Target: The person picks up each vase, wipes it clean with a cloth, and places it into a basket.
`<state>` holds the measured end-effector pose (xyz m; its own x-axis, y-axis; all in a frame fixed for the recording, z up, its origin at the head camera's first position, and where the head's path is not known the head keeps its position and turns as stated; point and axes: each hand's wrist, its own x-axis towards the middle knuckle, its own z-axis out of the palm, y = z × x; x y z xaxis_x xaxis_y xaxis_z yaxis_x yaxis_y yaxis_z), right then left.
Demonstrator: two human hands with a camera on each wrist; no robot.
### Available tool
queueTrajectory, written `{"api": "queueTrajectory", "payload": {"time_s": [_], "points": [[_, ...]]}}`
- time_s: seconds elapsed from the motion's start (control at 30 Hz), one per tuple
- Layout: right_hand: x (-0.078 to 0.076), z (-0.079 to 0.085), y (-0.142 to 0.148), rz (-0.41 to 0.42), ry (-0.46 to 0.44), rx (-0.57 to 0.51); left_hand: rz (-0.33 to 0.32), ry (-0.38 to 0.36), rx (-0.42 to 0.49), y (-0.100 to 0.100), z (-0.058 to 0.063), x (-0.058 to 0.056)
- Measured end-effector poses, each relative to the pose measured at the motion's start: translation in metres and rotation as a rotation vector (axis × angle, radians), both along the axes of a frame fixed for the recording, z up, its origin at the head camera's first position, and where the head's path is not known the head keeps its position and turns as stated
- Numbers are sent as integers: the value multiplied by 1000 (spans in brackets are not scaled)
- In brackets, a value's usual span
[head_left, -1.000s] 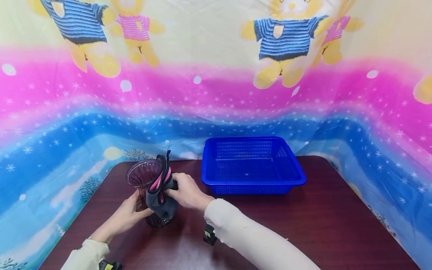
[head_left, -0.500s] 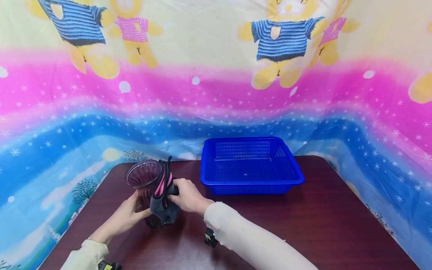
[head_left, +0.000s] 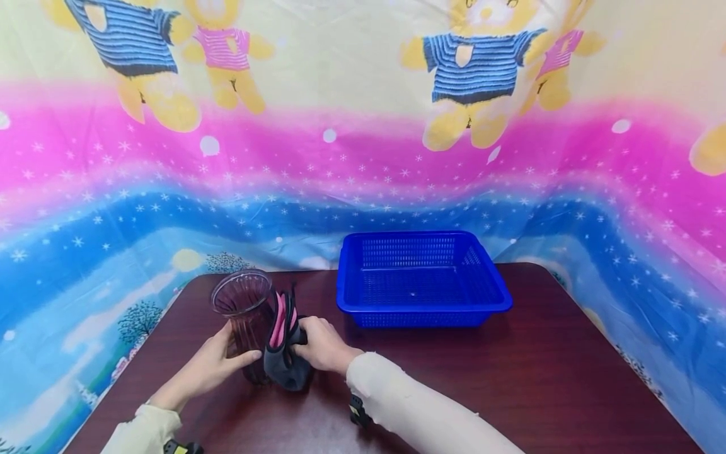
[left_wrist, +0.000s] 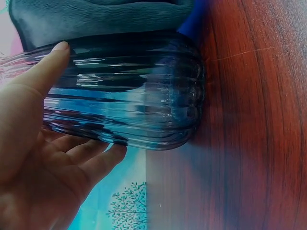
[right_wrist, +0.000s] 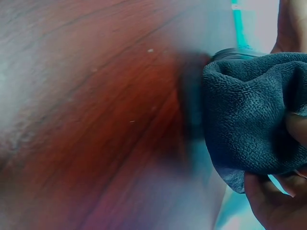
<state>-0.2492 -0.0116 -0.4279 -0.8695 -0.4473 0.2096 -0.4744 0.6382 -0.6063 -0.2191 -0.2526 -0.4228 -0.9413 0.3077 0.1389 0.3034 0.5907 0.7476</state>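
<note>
A purple-tinted ribbed glass vase (head_left: 249,331) with a flared rim stands upright on the left side of the table. My left hand (head_left: 207,366) grips it from the left, thumb in front and fingers round the back; the left wrist view shows its fluted lower body (left_wrist: 129,91) down to the base. In my right hand (head_left: 326,345) is a folded dark grey cleaning cloth (head_left: 287,371) with pink inner folds and black edging, pinched between thumb and fingers. The cloth (right_wrist: 244,115) hangs beside the vase's right side, close to the glass, and hides part of it.
Behind and to the right stands a blue perforated plastic basket (head_left: 422,319) on the dark red-brown wooden table (head_left: 510,391). A printed cloth backdrop (head_left: 363,157) rises behind the table and along its sides.
The grey cloth has moved down and slightly right with my right hand, from near the vase's rim to lower beside its body. My left hand keeps its grip on the vase.
</note>
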Motion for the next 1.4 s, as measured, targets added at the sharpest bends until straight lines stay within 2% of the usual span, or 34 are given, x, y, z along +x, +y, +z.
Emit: {"api": "queueTrajectory", "payload": {"time_s": [0.43, 0.93, 1.4], "points": [[-2, -19, 5, -20, -9, 52, -4, 9, -1, 1, 0, 0], [-3, -23, 6, -18, -5, 42, -2, 20, 10, 0, -3, -1], [-5, -17, 4, 13, -35, -31, 8, -6, 1, -1, -2, -2]]}}
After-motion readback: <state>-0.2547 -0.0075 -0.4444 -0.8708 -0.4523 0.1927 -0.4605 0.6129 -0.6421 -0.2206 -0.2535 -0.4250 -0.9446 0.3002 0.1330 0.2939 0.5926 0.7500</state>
